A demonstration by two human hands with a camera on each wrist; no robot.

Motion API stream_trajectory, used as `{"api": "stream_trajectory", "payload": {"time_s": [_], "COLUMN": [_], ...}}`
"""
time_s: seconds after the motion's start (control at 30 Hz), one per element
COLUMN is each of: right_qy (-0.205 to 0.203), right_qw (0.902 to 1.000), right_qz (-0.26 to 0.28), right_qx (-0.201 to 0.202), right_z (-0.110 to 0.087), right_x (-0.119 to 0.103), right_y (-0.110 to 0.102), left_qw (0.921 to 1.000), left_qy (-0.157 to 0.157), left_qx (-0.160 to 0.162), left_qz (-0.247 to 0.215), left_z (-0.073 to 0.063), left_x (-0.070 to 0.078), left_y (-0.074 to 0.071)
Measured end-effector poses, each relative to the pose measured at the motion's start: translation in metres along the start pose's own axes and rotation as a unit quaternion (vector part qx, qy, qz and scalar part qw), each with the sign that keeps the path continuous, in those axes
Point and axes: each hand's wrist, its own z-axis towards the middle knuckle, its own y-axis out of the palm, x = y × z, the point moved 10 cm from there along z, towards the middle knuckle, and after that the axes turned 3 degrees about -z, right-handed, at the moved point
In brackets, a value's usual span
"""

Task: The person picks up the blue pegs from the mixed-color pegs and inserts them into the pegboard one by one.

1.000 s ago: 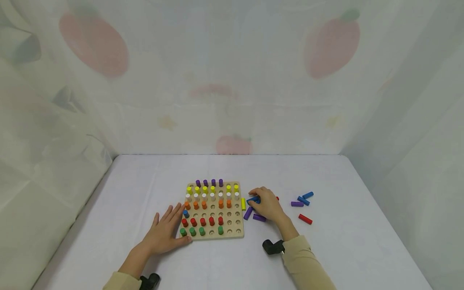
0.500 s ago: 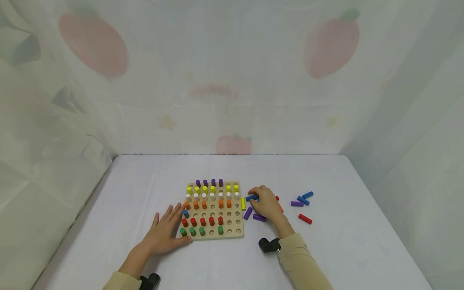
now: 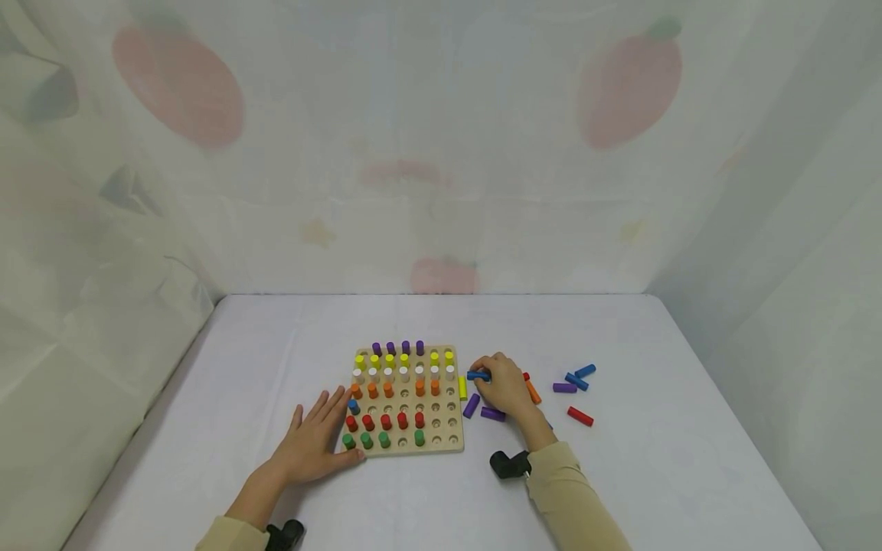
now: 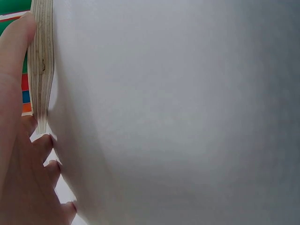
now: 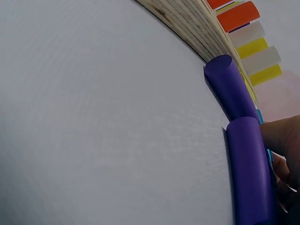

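A wooden pegboard holds upright pegs in rows of purple, yellow, white, orange, blue, red and green. My left hand lies with its fingers spread at the board's left edge. In the left wrist view, that thumb touches the board's side, showing its layered plywood edge. To the right of the board, my right hand pinches a blue peg lying sideways between thumb and fingers. Two purple pegs, one slanted and one flatter, lie just below that hand.
A yellow peg lies along the board's right side. Beyond my right hand are an orange peg and a partly hidden red one. Farther right lie two blue pegs, a purple peg and a red peg.
My right hand has shifted slightly left and up with the blue peg, which now shows more fully at the fingertips. More of the orange peg behind has come into view. The left hand stays put.
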Motion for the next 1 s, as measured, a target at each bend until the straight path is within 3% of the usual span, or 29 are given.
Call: {"api": "stream_trajectory", "payload": {"time_s": [0.43,0.73,1.0], "right_qy": [0.006,0.011,0.011], "right_qw": [1.0,0.9993,0.9982], "right_qz": [0.001,0.033,0.047], "right_qx": [0.005,0.017,0.034], "right_z": [-0.001,-0.002,-0.008], "right_x": [0.0,0.001,-0.011], "right_y": [0.001,-0.002,-0.011], "left_qw": [1.0,1.0,1.0], "left_qy": [-0.002,-0.003,-0.004], "left_qx": [-0.004,-0.007,-0.006], "left_qz": [-0.002,-0.003,-0.003], "left_z": [-0.001,-0.001,-0.001], "left_x": [0.001,0.002,0.002], "left_y": [0.0,0.0,-0.002]}}
